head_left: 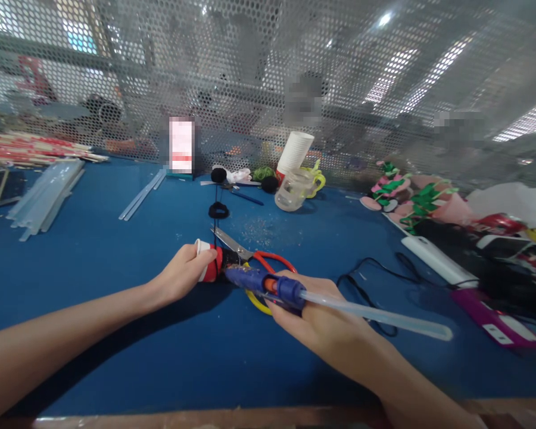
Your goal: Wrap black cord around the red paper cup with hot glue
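My left hand point(185, 269) is closed round a small red and white paper cup point(210, 263), tipped on its side with black yarn about its right end. In my right hand point(315, 307) is a blue hot glue gun point(254, 280), its nozzle close to the cup; whether they touch I cannot tell. A long clear glue stick point(379, 316) juts from the gun's back. Scissors point(234, 243) with red and yellow handles lie behind and partly under the gun. Black yarn point(218, 210) runs from the cup to a loose coil farther back.
Glue sticks point(49, 193) lie at the left, near red-tipped sticks point(36, 146). A lit phone point(181, 146) stands at the back. Paper cups point(296, 152) lean behind a clear plastic jar point(290, 192). At right are craft flowers point(388, 187), a cable point(361, 292) and a purple power strip point(495, 319).
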Demonstrator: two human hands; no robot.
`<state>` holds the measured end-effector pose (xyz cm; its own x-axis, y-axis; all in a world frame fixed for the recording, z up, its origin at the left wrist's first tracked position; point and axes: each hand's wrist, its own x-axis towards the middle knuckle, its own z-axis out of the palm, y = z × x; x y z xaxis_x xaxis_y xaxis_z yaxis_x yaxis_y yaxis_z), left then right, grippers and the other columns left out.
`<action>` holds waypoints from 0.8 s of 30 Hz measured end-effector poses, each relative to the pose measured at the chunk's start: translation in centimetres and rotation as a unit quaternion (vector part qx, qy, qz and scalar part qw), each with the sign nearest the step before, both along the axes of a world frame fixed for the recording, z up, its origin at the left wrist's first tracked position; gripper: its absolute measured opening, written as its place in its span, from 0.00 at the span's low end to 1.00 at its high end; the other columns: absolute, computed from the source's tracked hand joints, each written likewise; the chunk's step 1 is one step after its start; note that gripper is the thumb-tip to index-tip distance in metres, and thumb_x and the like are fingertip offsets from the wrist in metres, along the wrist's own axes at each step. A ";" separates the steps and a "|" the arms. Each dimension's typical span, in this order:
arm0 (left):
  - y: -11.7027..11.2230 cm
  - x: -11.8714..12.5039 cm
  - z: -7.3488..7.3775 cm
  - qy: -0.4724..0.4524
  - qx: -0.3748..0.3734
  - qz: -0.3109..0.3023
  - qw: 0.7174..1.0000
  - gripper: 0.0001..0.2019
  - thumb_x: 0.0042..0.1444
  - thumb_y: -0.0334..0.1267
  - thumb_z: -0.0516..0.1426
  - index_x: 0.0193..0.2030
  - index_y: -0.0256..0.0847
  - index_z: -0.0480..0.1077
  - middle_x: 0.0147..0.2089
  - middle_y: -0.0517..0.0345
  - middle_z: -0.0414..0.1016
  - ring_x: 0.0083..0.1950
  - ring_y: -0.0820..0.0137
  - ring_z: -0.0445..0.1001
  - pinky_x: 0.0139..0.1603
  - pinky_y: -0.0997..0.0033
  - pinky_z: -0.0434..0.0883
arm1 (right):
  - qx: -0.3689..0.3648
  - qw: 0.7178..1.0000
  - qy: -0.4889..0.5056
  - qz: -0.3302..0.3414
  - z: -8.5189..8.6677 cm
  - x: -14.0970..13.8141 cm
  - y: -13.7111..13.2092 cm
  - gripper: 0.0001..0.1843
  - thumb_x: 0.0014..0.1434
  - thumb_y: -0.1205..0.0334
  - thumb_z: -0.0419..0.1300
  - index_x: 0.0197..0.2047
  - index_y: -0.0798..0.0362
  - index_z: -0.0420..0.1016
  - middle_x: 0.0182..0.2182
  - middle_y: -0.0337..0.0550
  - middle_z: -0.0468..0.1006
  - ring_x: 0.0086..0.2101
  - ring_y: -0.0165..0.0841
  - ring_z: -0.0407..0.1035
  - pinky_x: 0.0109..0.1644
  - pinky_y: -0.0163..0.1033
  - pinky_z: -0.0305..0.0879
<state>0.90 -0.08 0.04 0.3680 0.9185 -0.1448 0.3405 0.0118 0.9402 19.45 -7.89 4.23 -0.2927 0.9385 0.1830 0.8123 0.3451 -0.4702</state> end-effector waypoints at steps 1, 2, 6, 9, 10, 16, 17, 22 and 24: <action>0.0 0.0 0.0 -0.001 -0.003 0.000 1.000 0.11 0.46 0.40 0.45 0.20 0.37 0.59 0.16 0.67 0.54 0.18 0.78 0.52 0.18 0.77 0.50 | -0.011 1.000 -0.004 0.002 0.1 0.0 0.0 0.05 0.48 0.68 0.50 0.25 0.54 0.66 0.21 0.38 0.70 0.21 0.27 0.63 0.24 0.30 0.57; 0.0 0.0 -0.1 -0.003 -0.005 0.001 1.000 0.11 0.46 0.40 0.45 0.20 0.37 0.59 0.16 0.67 0.54 0.18 0.78 0.52 0.18 0.77 0.50 | -0.018 1.000 -0.006 0.003 0.1 0.0 0.0 0.05 0.48 0.68 0.50 0.25 0.54 0.66 0.21 0.38 0.70 0.21 0.27 0.63 0.24 0.30 0.57; 0.1 -0.1 -0.1 -0.002 0.003 0.002 1.000 0.11 0.47 0.41 0.45 0.20 0.37 0.59 0.16 0.67 0.54 0.18 0.78 0.52 0.18 0.77 0.50 | -0.001 1.000 0.012 -0.002 0.0 0.1 0.0 0.05 0.49 0.67 0.50 0.25 0.54 0.65 0.21 0.37 0.70 0.21 0.27 0.63 0.24 0.30 0.57; 0.1 0.0 -0.1 0.000 0.001 0.001 1.000 0.11 0.47 0.40 0.45 0.21 0.36 0.59 0.16 0.66 0.54 0.18 0.78 0.52 0.18 0.77 0.51 | -0.011 1.000 0.007 0.005 -0.1 0.1 0.0 0.05 0.49 0.67 0.50 0.25 0.54 0.66 0.21 0.38 0.71 0.21 0.27 0.63 0.24 0.30 0.57; 0.1 0.0 -0.1 0.001 0.000 0.001 1.000 0.11 0.47 0.40 0.45 0.21 0.36 0.59 0.16 0.66 0.55 0.18 0.78 0.52 0.18 0.77 0.51 | -0.017 1.000 0.004 0.004 -0.1 0.1 0.0 0.05 0.48 0.67 0.51 0.25 0.54 0.66 0.21 0.38 0.71 0.21 0.27 0.63 0.24 0.30 0.57; -0.1 0.0 0.0 0.020 0.012 0.000 1.000 0.11 0.47 0.41 0.45 0.19 0.38 0.57 0.16 0.67 0.51 0.18 0.78 0.50 0.18 0.77 0.49 | 0.004 1.000 0.019 -0.008 -0.2 0.2 0.1 0.05 0.49 0.66 0.51 0.24 0.53 0.65 0.17 0.35 0.67 0.18 0.26 0.60 0.21 0.30 0.55; -0.1 0.0 0.0 0.020 0.009 -0.003 1.000 0.11 0.47 0.40 0.44 0.19 0.38 0.57 0.16 0.67 0.51 0.18 0.78 0.50 0.19 0.77 0.49 | 0.000 1.000 0.016 -0.006 -0.2 0.2 0.2 0.05 0.49 0.66 0.51 0.23 0.53 0.65 0.17 0.35 0.67 0.18 0.26 0.60 0.21 0.30 0.55; -0.1 0.0 0.0 0.015 0.007 -0.003 1.000 0.11 0.47 0.41 0.44 0.20 0.37 0.58 0.17 0.66 0.53 0.18 0.78 0.51 0.19 0.77 0.50 | 0.002 1.000 0.013 -0.006 -0.3 0.1 0.3 0.06 0.48 0.66 0.51 0.21 0.54 0.64 0.18 0.36 0.67 0.19 0.26 0.59 0.23 0.30 0.56; 0.0 -0.1 -0.1 0.014 0.009 0.000 1.000 0.11 0.47 0.41 0.45 0.20 0.37 0.58 0.17 0.67 0.53 0.18 0.78 0.51 0.19 0.77 0.50 | 0.003 1.000 0.020 -0.009 -0.2 0.1 0.3 0.06 0.49 0.66 0.51 0.21 0.54 0.63 0.17 0.36 0.67 0.18 0.25 0.59 0.22 0.30 0.56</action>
